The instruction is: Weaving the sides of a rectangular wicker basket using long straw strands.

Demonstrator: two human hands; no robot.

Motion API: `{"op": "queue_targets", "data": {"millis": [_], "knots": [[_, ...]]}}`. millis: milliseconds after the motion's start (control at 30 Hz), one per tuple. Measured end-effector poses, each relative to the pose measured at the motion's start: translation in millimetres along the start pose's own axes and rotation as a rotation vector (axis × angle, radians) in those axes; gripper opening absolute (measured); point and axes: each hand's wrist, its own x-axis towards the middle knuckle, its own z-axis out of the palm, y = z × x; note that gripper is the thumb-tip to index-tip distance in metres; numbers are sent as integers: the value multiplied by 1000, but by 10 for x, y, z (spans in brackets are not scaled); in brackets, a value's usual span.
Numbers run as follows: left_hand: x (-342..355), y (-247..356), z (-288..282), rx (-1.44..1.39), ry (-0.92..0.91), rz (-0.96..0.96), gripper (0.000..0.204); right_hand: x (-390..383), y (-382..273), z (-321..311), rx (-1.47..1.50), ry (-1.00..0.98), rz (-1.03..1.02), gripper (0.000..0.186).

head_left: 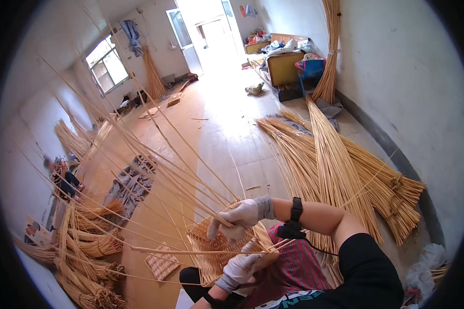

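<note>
Both gloved hands' fingers grip pale wicker rods (154,154) fanning off woven base (211,252)

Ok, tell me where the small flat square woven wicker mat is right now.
In the head view, the small flat square woven wicker mat lies on the tan floor, lower left of centre, just left of the half-woven wicker panel under the gloved hands.

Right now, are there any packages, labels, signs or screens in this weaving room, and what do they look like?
Printed card or packet: far left by the wall, flat, pale with a red patch.
Plastic bag: lower right by the wall, crumpled, whitish.
No signs or lit screens show.
</note>
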Motion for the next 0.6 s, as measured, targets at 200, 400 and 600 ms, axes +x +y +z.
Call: {"op": "queue_targets", "data": {"millis": [200,400,600], "knots": [[-87,-69,23,-46,53,-9,42,-217,9,130,-336,461,-216,38],[-1,-67,9,22,96,102,40,-269,154,-257,-62,359,-273,35],[-6,57,-25,38,131,-19,39,-431,-92,-554,-217,292,-171,29]]}}
